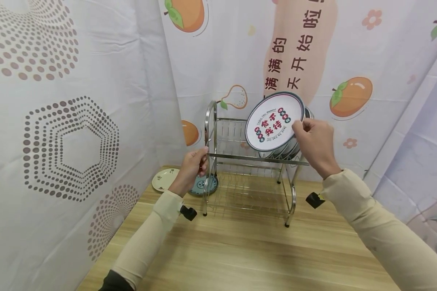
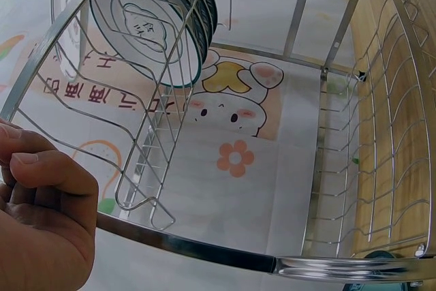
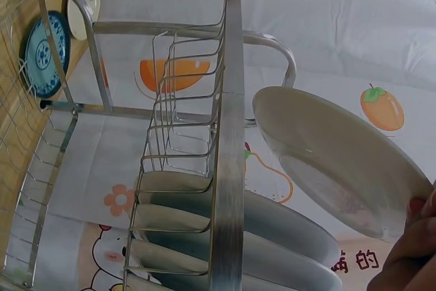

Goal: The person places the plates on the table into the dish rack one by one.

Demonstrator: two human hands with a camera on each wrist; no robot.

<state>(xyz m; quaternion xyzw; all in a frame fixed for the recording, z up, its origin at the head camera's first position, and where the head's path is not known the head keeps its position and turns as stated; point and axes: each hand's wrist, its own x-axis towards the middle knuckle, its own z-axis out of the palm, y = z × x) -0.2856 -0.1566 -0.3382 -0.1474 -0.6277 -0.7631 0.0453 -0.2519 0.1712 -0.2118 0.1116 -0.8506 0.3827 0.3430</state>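
Note:
A white plate (image 1: pixel 274 121) with a dark green rim and red Chinese characters is tilted above the upper tier of a metal dish rack (image 1: pixel 240 157). My right hand (image 1: pixel 315 143) pinches its right edge between thumb and fingers. The right wrist view shows the plate's pale underside (image 3: pixel 340 161), apart from the rack's rail. With curled fingers, my left hand (image 1: pixel 193 167) grips the left end of the upper front rail, as the right wrist view also shows. Several dark-rimmed plates (image 2: pixel 153 28) stand in the upper tier's right-hand slots, partly behind the wires.
On the wooden tabletop (image 1: pixel 247 250), a cream plate (image 1: pixel 164 179) and a blue patterned plate (image 1: pixel 212 185) lie by the rack's left side. The lower wire tier (image 1: pixel 244 198) sits under the upper one. Printed curtains (image 1: pixel 218 48) hang close behind and at both sides.

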